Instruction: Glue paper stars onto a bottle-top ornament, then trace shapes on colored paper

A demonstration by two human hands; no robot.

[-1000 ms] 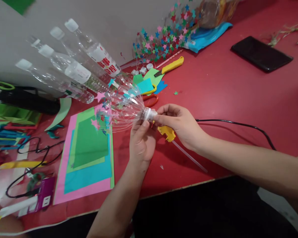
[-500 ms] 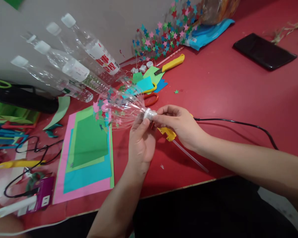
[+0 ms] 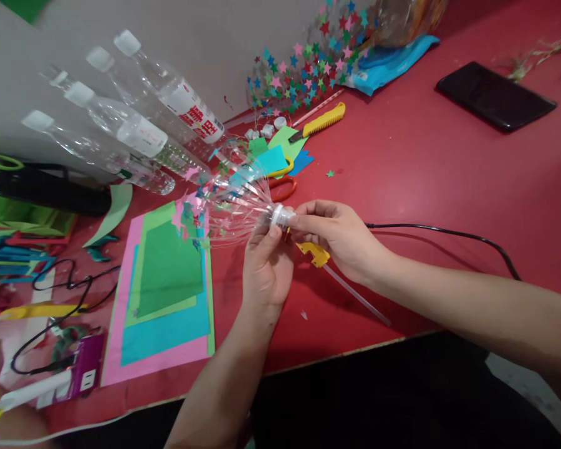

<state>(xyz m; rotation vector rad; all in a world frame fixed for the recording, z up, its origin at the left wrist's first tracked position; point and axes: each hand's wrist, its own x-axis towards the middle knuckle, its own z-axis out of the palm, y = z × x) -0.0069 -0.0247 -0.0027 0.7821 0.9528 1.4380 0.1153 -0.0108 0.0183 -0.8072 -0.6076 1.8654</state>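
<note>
Between my two hands is a clear plastic bottle neck point(image 3: 280, 216) with a white ring, its body cut into many thin strips that fan out to the left. Paper stars in pink, green and blue point(image 3: 189, 212) hang at the strip ends. My left hand point(image 3: 270, 268) is closed round the neck from below. My right hand point(image 3: 339, 234) pinches the threaded end from the right. Under my right hand lies a yellow glue gun point(image 3: 314, 254), partly hidden, with a clear glue stick point(image 3: 358, 295) poking out and a black cord point(image 3: 442, 231).
Plastic bottles point(image 3: 144, 134) stand along the wall at left. Coloured paper sheets point(image 3: 168, 337) lie left of my hands. Scissors point(image 3: 284, 187), a yellow cutter point(image 3: 325, 120) and a black phone point(image 3: 495, 96) are beyond. A purple power strip point(image 3: 86, 365) sits lower left, near another person's arm.
The strips and their stars have swung and shifted slightly. Both hands keep the same grip on the bottle neck, almost in the same place.
</note>
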